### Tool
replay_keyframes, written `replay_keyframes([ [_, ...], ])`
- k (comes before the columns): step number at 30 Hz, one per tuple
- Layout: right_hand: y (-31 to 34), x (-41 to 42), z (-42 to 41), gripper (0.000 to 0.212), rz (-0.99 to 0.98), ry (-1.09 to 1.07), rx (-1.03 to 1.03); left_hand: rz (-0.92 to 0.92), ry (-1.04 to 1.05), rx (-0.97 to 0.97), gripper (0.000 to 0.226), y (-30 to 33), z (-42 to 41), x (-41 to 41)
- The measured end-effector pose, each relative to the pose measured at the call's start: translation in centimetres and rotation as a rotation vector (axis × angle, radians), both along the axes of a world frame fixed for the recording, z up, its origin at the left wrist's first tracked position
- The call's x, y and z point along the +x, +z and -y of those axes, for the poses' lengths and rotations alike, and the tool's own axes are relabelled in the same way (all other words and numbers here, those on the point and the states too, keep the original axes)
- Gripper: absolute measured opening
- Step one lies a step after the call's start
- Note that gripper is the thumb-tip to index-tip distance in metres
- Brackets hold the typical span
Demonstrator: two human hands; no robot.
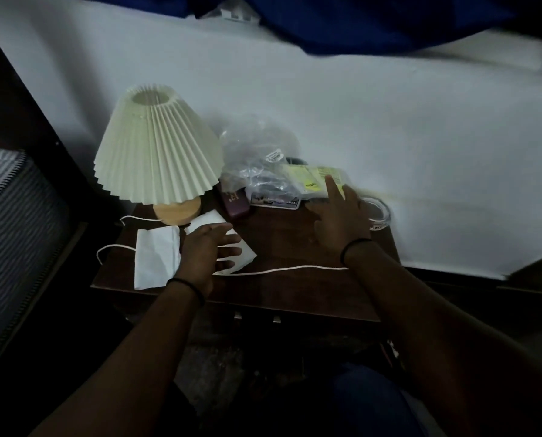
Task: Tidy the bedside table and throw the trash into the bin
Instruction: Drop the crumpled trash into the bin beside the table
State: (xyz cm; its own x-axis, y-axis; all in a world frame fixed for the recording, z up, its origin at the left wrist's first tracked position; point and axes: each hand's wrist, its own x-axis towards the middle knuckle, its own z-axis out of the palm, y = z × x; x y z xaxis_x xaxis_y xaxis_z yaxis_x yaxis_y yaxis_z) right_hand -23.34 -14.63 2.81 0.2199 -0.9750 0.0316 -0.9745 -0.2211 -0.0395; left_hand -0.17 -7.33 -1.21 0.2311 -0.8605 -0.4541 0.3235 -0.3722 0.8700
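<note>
The dark wooden bedside table stands against a white wall. Two crumpled white papers lie on its left part: one near the front edge, another partly under my left hand, which hovers with fingers spread and holds nothing. My right hand reaches over the back right of the table with fingers straight, its fingertips at a yellowish packet. A crumpled clear plastic bag sits behind the packet. No bin is in view.
A pleated cream lamp on a wooden base stands at the back left; its white cord runs across the table. A maroon case, a printed card and a clear tape roll lie nearby. A striped mattress lies left.
</note>
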Motion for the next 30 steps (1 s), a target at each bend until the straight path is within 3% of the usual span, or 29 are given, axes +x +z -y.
replay_keyframes([
  [9,-0.6,0.5,1.7,0.051,-0.113,0.012,0.000,-0.010,0.040,0.012,0.021,-0.5,0.3,0.3],
  [17,3.0,-1.0,-2.0,0.047,0.076,-0.048,-0.154,0.089,0.023,-0.089,0.016,0.3,-1.6,-0.7],
  [20,4.8,-0.8,-4.5,0.036,0.169,-0.102,-0.272,0.242,-0.005,-0.199,0.011,0.1,-2.8,-1.6],
  [24,7.4,0.5,-8.4,0.026,0.498,-0.163,-0.344,0.366,-0.033,-0.352,0.005,0.9,-4.7,-3.3],
  [28,7.5,2.3,-11.8,0.020,0.917,-0.222,-0.097,0.365,-0.100,-0.404,0.047,2.8,-6.4,-4.1],
  [30,5.5,3.8,-13.0,0.022,1.070,-0.265,-0.021,0.346,-0.196,-0.427,0.055,3.2,-7.4,-4.2],
])
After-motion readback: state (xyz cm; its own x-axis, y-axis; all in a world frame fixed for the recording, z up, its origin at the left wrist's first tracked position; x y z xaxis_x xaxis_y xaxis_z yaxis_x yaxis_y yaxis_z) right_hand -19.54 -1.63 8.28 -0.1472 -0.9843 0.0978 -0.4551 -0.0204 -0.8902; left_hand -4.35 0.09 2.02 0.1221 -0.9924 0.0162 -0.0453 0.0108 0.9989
